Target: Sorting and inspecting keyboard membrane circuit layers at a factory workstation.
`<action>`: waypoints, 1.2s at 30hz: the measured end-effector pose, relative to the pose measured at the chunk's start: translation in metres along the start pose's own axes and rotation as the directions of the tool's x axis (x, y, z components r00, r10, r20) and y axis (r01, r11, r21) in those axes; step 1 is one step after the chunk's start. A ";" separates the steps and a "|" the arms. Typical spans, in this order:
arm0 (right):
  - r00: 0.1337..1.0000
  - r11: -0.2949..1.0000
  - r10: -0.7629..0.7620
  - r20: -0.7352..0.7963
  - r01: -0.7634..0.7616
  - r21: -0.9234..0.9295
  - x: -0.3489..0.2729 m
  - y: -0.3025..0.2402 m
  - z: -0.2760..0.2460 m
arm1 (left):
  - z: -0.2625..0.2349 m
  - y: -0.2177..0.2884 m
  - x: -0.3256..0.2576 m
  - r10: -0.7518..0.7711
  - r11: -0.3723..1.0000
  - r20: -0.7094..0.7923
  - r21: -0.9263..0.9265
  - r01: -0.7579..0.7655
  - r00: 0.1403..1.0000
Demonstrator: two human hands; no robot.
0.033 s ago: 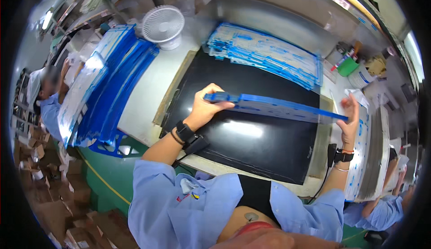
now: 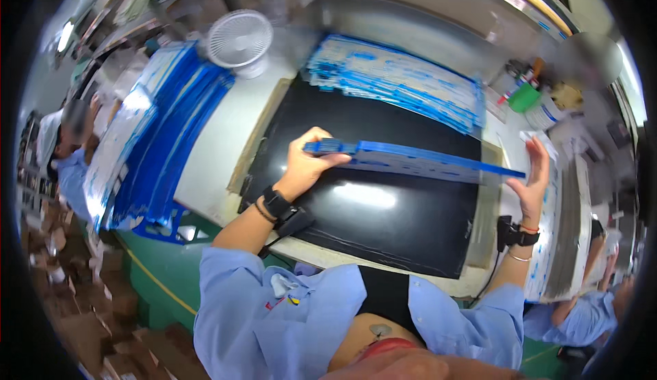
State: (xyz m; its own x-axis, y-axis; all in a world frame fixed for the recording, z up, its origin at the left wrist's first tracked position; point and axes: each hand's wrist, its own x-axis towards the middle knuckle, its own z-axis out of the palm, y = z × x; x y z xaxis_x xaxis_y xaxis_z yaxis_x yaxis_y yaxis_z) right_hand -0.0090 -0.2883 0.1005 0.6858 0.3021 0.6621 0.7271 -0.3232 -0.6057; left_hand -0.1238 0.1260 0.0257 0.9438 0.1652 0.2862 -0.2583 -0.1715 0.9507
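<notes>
My left hand (image 2: 309, 164) is closed round the left end of a long thin panel with blue edges (image 2: 417, 159), its thumb on the near side. The panel is held on edge above a black mat (image 2: 369, 226), with a pale, blue-spotted face partly showing. At the panel's right end my right hand (image 2: 532, 178) is open, thumb and fingers spread around that end without gripping it. Whether the thumb touches the panel I cannot tell. Behind the mat's middle lies a stack of similar white and blue panels (image 2: 397, 79).
A white fan (image 2: 239, 41) stands at the back left beside a pile of blue panels (image 2: 164, 140). Back right are a green container (image 2: 525, 97) and a white tub (image 2: 544, 114). Cardboard boxes (image 2: 89, 311) sit on the floor at left. Co-workers are at both sides.
My right hand's fingers have spread apart around the panel's right end. My left hand keeps its hold. The whole view has shifted slightly.
</notes>
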 end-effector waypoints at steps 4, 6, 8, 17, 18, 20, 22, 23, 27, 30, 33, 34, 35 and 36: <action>0.815 0.854 -0.331 0.475 0.473 -0.216 0.040 -0.067 0.081 | 0.003 0.006 -0.003 -0.015 0.997 -0.113 0.079 0.024 0.994; 0.787 0.812 -0.261 0.558 0.492 -0.315 0.021 -0.054 0.117 | 0.007 0.003 -0.007 -0.030 0.998 -0.192 0.050 0.041 0.981; 0.769 0.666 -0.471 0.432 0.631 -0.399 0.017 -0.045 0.126 | -0.008 -0.017 -0.010 -0.005 0.996 -0.139 0.085 0.017 0.990; 0.955 0.851 0.296 -0.004 -0.266 -0.453 -0.004 -0.063 -0.055 | -0.012 -0.019 -0.009 -0.084 0.959 -0.145 -0.281 0.041 0.986; 0.904 0.803 0.419 -0.083 -0.412 -0.432 -0.004 -0.060 -0.081 | -0.012 -0.019 -0.011 -0.095 0.958 -0.151 -0.284 0.049 0.984; 0.877 0.730 0.442 -0.187 -0.473 -0.493 -0.019 -0.036 -0.140 | -0.006 -0.016 -0.007 -0.115 0.947 -0.106 -0.313 0.077 0.988; 0.723 0.632 0.610 -0.325 -0.691 -0.351 -0.037 -0.012 -0.186 | 0.000 -0.013 -0.002 -0.122 0.941 -0.073 -0.326 0.092 0.990; 0.719 0.626 0.614 -0.326 -0.695 -0.354 -0.049 0.007 -0.198 | 0.003 -0.013 -0.001 -0.124 0.939 -0.055 -0.329 0.099 0.991; 0.789 0.483 0.582 -0.196 -0.529 -0.698 -0.138 0.137 -0.245 | 0.004 -0.018 0.006 -0.160 0.925 -0.016 -0.352 0.144 0.987; 0.589 0.432 0.754 -0.291 -0.778 -0.456 -0.131 0.136 -0.213 | 0.001 -0.015 0.001 -0.204 0.922 -0.077 -0.351 0.165 0.976; 0.572 0.401 0.791 -0.218 -0.753 -0.523 -0.129 0.145 -0.230 | -0.002 -0.016 -0.002 -0.194 0.922 -0.074 -0.355 0.156 0.978; 0.623 0.317 0.741 -0.252 -0.655 -0.686 -0.113 0.126 -0.219 | 0.000 -0.015 -0.003 -0.197 0.938 -0.090 -0.308 0.160 0.976; 0.719 0.231 0.636 -0.280 -0.523 -0.820 -0.123 0.131 -0.234 | 0.008 -0.004 0.001 -0.213 0.918 -0.050 -0.352 0.183 0.976; 0.871 0.051 0.435 -0.228 -0.276 -0.960 -0.098 0.111 -0.210 | 0.002 -0.014 -0.001 -0.225 0.916 -0.064 -0.355 0.188 0.972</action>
State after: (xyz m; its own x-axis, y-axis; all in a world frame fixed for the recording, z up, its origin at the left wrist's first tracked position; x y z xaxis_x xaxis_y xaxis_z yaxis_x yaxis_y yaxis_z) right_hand -0.0021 -0.5424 0.0605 0.9069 -0.0817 0.4133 -0.1821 -0.9606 0.2098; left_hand -0.1203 0.1264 0.0115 0.9625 0.2617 0.0721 -0.1321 0.2193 0.9667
